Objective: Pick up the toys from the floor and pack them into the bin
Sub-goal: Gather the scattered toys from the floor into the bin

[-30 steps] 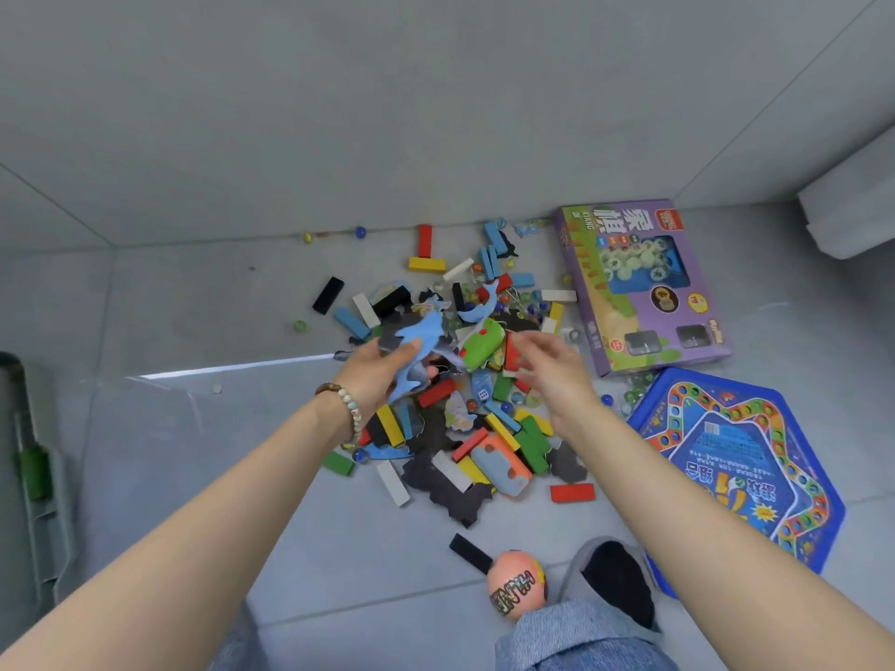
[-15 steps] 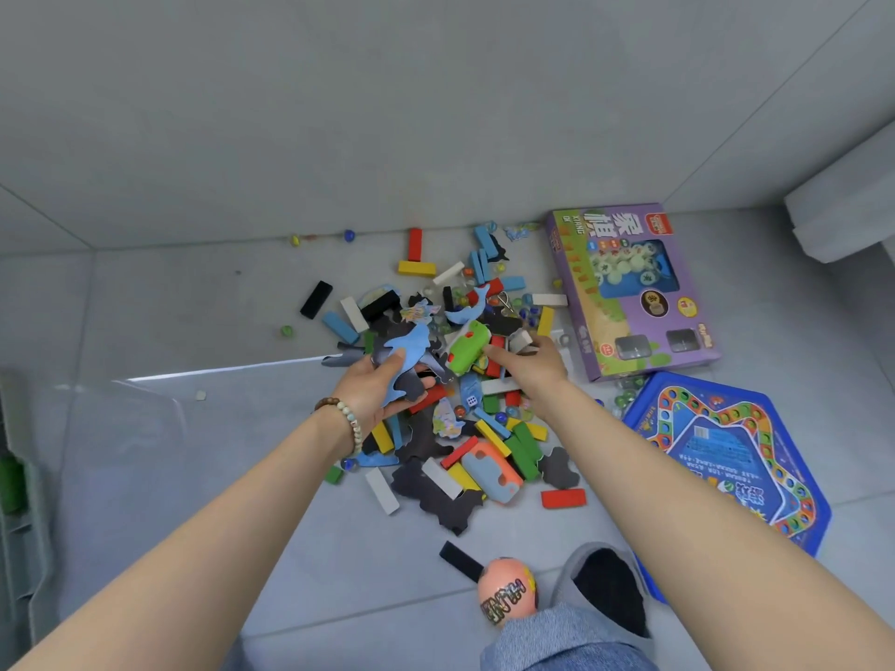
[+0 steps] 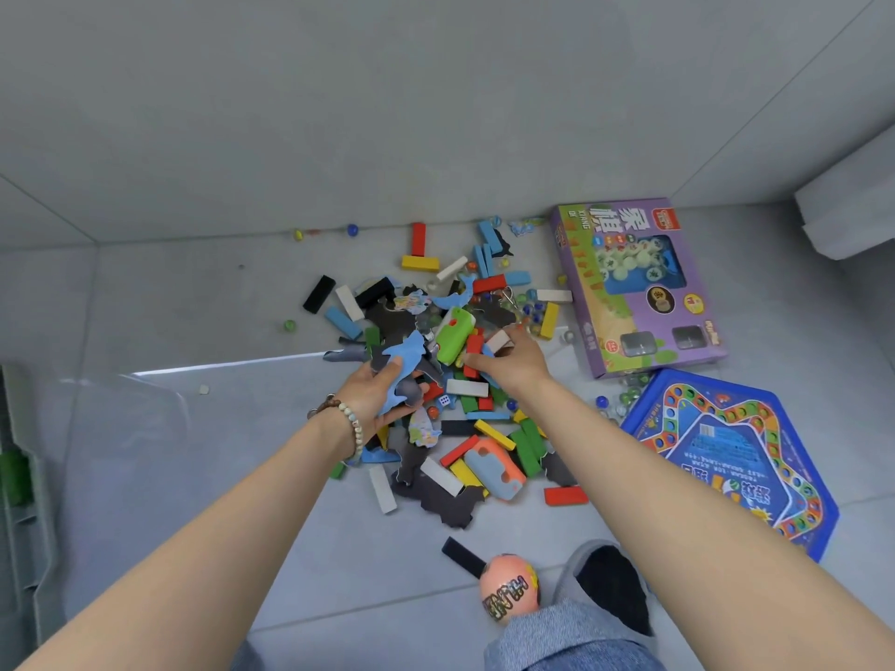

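The pile of toys [image 3: 486, 431] lies on the grey floor [image 3: 203, 307] in the middle of the frame: coloured blocks, dark puzzle pieces, marbles. The left hand [image 3: 373, 397], with a bead bracelet [image 3: 352, 426] at the wrist, grips a blue shark cut-out [image 3: 406, 358] together with some dark pieces, thumb on top. The right hand [image 3: 516, 363] reaches down into the heap, its fingers curled round a red block [image 3: 473, 345] and a white one, right beside a green toy [image 3: 453, 334]. A purple game box [image 3: 634, 293] lies at the upper right, a blue game board [image 3: 726, 457] below it. A pink egg-shaped toy [image 3: 508, 593] sits at the bottom centre. A grey plastic container [image 3: 22, 515] shows at the left edge, well apart from the heap.
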Action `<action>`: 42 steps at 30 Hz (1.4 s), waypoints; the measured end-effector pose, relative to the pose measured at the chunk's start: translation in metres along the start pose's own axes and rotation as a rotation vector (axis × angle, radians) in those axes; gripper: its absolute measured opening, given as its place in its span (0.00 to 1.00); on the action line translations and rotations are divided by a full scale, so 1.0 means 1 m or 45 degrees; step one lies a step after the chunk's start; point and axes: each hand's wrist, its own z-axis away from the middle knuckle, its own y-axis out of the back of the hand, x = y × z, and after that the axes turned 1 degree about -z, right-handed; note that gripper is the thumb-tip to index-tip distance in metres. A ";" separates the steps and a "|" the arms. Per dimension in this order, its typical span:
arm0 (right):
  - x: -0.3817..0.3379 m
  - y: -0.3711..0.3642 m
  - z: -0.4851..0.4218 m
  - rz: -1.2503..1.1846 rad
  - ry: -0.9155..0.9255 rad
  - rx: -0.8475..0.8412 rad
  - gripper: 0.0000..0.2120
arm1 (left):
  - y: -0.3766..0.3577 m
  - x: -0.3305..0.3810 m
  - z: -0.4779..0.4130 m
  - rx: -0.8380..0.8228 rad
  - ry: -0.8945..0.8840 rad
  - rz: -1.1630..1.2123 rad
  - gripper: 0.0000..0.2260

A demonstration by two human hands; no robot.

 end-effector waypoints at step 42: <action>-0.067 -0.045 0.005 0.507 0.166 -0.050 0.21 | 0.071 0.045 0.018 0.146 -0.135 0.330 0.01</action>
